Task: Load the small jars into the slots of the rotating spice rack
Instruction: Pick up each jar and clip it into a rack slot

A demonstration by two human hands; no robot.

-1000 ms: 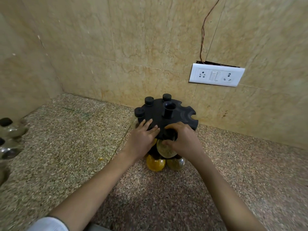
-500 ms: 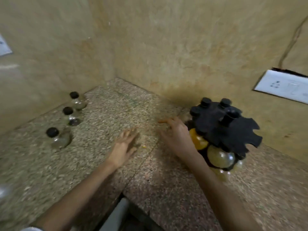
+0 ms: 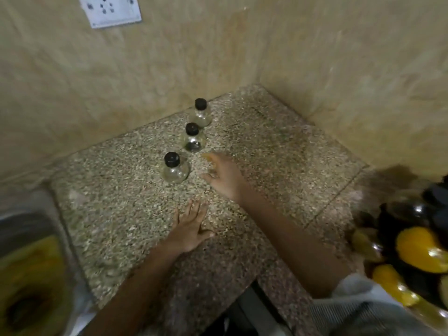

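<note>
Three small clear glass jars with black caps stand in a row on the speckled counter: a near jar (image 3: pixel 175 169), a middle jar (image 3: pixel 193 138) and a far jar (image 3: pixel 200 113). My right hand (image 3: pixel 224 175) hovers open just right of the near and middle jars, fingers spread, touching neither. My left hand (image 3: pixel 190 226) lies flat and open on the counter, holding nothing. The black spice rack (image 3: pixel 412 238) is at the right edge, only partly in view, with yellow-filled jars hanging in its slots.
The granite counter (image 3: pixel 278 154) ends in a wall corner behind the jars. A steel sink (image 3: pixel 26 258) with a yellowish basin lies at the lower left. A white wall socket (image 3: pixel 110 9) sits at the top left. The counter's front edge runs below my forearms.
The view has swung left, so the rack has slid to the right edge. My right hand left the rack and moved over to the three loose jars. My left hand settled flat on the counter.
</note>
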